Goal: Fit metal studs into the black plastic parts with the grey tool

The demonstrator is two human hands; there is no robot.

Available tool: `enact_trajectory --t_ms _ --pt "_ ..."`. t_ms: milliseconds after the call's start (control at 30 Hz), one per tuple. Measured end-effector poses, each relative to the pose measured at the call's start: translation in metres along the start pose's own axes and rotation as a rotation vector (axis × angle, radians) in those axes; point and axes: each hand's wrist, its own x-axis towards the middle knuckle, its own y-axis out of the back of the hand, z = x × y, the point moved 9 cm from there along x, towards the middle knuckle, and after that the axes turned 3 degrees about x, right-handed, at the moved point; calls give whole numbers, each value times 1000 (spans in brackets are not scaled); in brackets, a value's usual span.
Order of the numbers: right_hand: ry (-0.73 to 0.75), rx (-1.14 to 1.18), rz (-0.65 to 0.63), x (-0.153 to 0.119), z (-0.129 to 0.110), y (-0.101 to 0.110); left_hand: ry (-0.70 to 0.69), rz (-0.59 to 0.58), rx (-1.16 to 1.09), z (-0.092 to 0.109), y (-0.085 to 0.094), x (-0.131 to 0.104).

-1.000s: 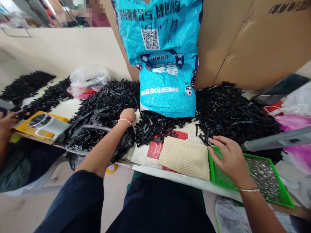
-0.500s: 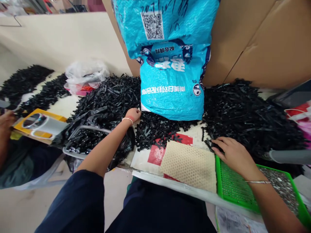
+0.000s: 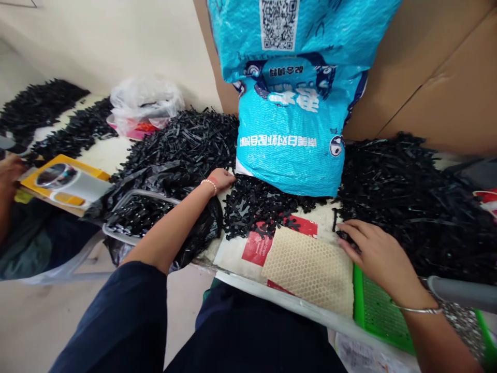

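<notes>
My left hand (image 3: 222, 179) is closed at the lower left corner of a blue woven bag (image 3: 289, 140); its fingertips are pinched, and what they hold, if anything, is hidden. Beside it lies a spread of small black plastic pieces (image 3: 248, 204) in front of the bag. My right hand (image 3: 370, 246) curls thumb and fingers around a few black plastic strips (image 3: 349, 237), at the edge of the large right-hand pile (image 3: 411, 202). Between the hands is a beige honeycomb-patterned mat (image 3: 310, 269) on the table.
A green basket (image 3: 359, 305) with small metal parts (image 3: 462, 324) sits under my right forearm. To the left are a lined bin of black pieces (image 3: 143, 215), a further black pile (image 3: 186, 140) and a yellow tray (image 3: 70, 178) by another person's hand (image 3: 10, 173). Cardboard (image 3: 438, 67) stands behind.
The view has shifted, so the bag and piles sit farther right. My right hand has drawn in slightly around the black strips; my left hand stays by the bag's corner.
</notes>
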Motion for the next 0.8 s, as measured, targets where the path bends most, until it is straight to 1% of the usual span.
enact_trajectory --t_ms 67,167,233,300,367,467,533,600,700,800 --pt "78 110 6 10 -27 14 42 -22 -65 -2 -1 0" --pt "198 288 -39 31 -76 28 81 -54 -154 -3 1 -4" --pt "278 396 -91 50 -109 32 97 -76 -204 -4 3 -10" --pt "338 488 -138 76 -138 28 109 -96 -242 -5 6 -15" --pt "366 551 -161 107 -160 18 112 -109 -272 -4 11 -20" --pt "380 571 -143 157 -185 -3 91 -98 -308 -2 21 -24" --pt "384 517 -127 187 -202 -20 67 -80 -318 0 28 -24" --pt "371 427 -115 211 -216 -38 48 -70 -301 1 32 -23" --pt "325 303 -116 232 -229 -59 27 -51 -231 -2 34 -17" --pt "294 236 -138 231 -231 -71 12 -8 -119 -4 35 -9"
